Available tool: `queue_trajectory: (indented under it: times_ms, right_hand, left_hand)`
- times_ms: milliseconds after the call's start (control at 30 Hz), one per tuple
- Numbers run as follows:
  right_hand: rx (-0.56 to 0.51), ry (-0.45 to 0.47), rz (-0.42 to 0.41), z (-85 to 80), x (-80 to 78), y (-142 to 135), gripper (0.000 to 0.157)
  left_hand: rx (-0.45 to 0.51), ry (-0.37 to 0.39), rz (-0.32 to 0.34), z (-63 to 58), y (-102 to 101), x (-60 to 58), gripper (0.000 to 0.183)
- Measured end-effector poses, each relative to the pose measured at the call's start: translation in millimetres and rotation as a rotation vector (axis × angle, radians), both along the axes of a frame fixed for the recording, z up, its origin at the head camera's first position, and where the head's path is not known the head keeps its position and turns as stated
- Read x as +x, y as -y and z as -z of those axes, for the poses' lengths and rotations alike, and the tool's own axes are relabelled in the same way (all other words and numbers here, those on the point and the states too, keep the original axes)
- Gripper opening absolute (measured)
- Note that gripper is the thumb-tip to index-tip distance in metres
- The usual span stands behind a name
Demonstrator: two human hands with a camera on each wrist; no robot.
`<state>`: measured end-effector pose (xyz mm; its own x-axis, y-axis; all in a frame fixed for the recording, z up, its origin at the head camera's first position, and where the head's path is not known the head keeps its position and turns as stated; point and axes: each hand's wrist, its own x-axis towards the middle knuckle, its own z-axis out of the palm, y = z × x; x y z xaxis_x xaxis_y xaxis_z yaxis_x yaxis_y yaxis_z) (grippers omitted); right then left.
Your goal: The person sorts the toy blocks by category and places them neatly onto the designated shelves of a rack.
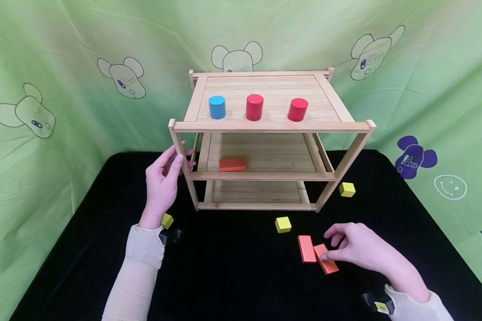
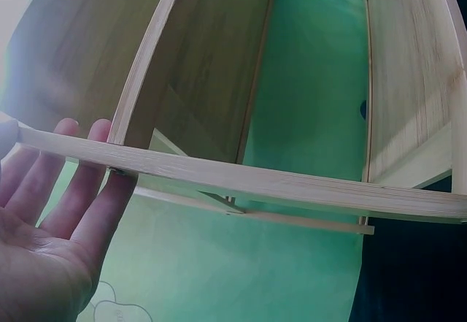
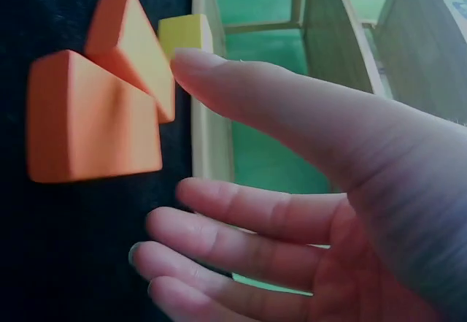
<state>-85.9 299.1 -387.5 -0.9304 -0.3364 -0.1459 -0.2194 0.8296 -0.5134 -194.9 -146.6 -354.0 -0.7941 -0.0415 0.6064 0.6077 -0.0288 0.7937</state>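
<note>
My left hand (image 1: 162, 178) holds the left front post of a three-tier wooden shelf (image 1: 273, 126). Its thumb lies on the near side, and in the left wrist view the fingers (image 2: 91, 190) pass behind the post. Over the dark cloth at the right, my right hand (image 1: 363, 247) hovers with thumb and fingers apart and nothing between them. Below it are two orange-red rectangular blocks, a left one (image 1: 307, 248) and a slanted right one (image 1: 328, 264), lying close together. The thumb tip overlaps the right block in the head view.
On the top tier stand a blue cylinder (image 1: 217, 107) and two red cylinders (image 1: 255, 107). Another orange-red block (image 1: 232, 164) lies on the middle tier. Yellow cubes sit on the black cloth (image 1: 233, 267): one in front (image 1: 283, 224), one right (image 1: 347, 189), one beside the left wrist (image 1: 167, 220).
</note>
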Motion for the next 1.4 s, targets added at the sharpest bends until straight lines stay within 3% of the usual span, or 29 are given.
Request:
queue_trajectory:
  times_ms: [133, 467, 700, 967, 1133, 1400]
  right_hand:
    - [0.026, 0.037, -0.032, 7.0, 4.0, 2.0, 0.042]
    - [0.064, 0.048, -0.044, 20.5, 11.1, 6.8, 0.051]
    - [0.059, 0.08, -0.028, 16.3, 12.1, 3.3, 0.046]
    - [0.013, 0.057, -0.004, 7.9, 9.5, -7.3, 0.033]
    - [-0.027, 0.01, -0.006, 4.0, 5.2, -13.7, 0.026]
    - [-0.025, -0.144, 0.067, -7.3, -0.6, -14.5, 0.029]
  left_hand:
    - [-0.009, 0.003, 0.0, -0.1, 0.4, 0.1, 0.033]
    - [-0.024, 0.005, -0.009, 1.0, 1.0, -0.2, 0.033]
    - [-0.012, 0.002, -0.007, 1.1, 0.3, -0.8, 0.033]
    - [-0.023, -0.001, -0.015, 1.5, 0.8, -1.1, 0.033]
    - [-0.025, 0.003, -0.014, 1.9, 0.8, -1.0, 0.033]
    - [-0.021, 0.006, -0.013, 1.6, 0.8, -1.6, 0.033]
